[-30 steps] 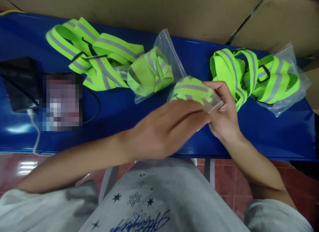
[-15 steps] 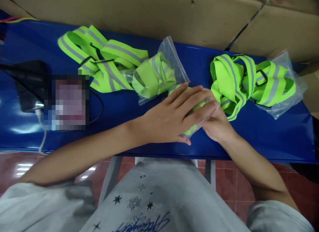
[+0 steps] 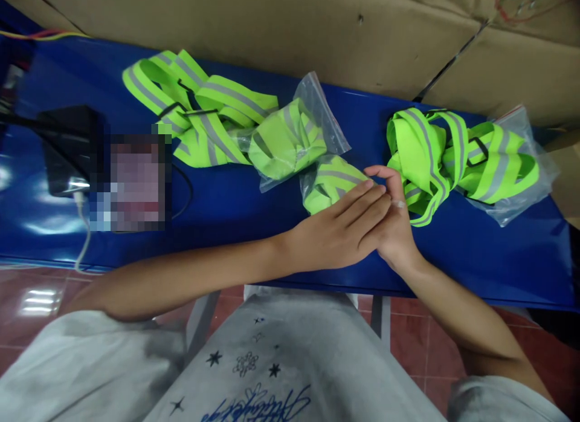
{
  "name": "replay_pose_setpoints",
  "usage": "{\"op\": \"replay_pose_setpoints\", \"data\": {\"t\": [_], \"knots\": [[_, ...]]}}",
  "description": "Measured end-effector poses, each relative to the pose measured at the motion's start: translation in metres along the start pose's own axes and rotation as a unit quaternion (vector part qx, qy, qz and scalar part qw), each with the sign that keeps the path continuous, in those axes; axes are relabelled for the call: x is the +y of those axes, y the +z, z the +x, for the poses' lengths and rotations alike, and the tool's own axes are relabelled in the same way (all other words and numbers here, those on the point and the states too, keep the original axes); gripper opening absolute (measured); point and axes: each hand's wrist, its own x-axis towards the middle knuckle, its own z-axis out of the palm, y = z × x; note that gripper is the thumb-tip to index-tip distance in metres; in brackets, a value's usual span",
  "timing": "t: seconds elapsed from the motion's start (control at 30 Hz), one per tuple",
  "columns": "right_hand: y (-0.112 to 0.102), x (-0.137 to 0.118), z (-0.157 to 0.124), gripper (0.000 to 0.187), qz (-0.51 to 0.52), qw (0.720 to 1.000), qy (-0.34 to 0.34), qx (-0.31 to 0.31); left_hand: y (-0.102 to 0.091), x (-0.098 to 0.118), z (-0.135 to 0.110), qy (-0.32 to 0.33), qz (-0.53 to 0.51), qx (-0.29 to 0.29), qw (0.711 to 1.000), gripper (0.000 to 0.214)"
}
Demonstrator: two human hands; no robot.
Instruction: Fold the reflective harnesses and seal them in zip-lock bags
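Note:
A clear zip bag (image 3: 333, 179) with a folded neon-yellow reflective strap inside lies at the table's middle, its near end covered by my hands. My left hand (image 3: 347, 228) reaches across that end, fingers pressed together over the bag's mouth. Against those fingertips is my right hand (image 3: 399, 231), its index finger curled and a whitish bit of plastic showing at its fingers. The pinched edge itself is mostly hidden. Just behind sits a second bagged strap (image 3: 290, 138), touching the first bag.
A loose reflective harness (image 3: 203, 110) is at the left rear. Another harness (image 3: 430, 162) lies on the right, partly on a clear bag (image 3: 534, 186). A black device (image 3: 67, 147) with a white cable stands left on the blue table (image 3: 235, 222). Cardboard (image 3: 272, 29) lines the back.
My left hand has slid back toward me and right, baring more of the bag. Its spread fingers have come together, and the bag's mouth edge is now hidden between my hands.

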Motion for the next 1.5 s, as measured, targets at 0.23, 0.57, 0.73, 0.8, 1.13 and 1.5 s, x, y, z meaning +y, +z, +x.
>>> {"op": "replay_pose_setpoints", "data": {"t": [0.23,0.57,0.73,0.8,1.13,1.5], "knots": [[-0.005,-0.022,0.007,0.066,0.129,0.985,0.064,-0.1,-0.01,-0.029,-0.029,-0.082,-0.146,0.083,0.982,0.06],[-0.013,-0.002,0.013,0.054,-0.022,0.999,0.006,-0.027,0.001,-0.022,0.001,-0.011,-0.18,-0.008,0.984,0.042],[-0.028,-0.008,0.021,0.084,0.074,0.995,-0.051,-0.048,-0.039,-0.049,0.006,-0.155,-0.496,0.123,0.846,0.041],[-0.026,-0.009,0.022,0.094,0.085,0.992,-0.077,-0.057,-0.044,-0.057,0.004,-0.239,-0.607,0.239,0.719,0.037],[0.009,0.008,0.011,0.046,0.098,0.985,0.113,-0.09,0.001,-0.054,-0.019,-0.38,-0.739,0.209,0.516,0.039],[-0.004,0.004,0.016,0.038,0.031,0.997,0.002,0.077,0.001,-0.044,-0.03,-0.396,-0.74,-0.1,0.533,0.029]]}}
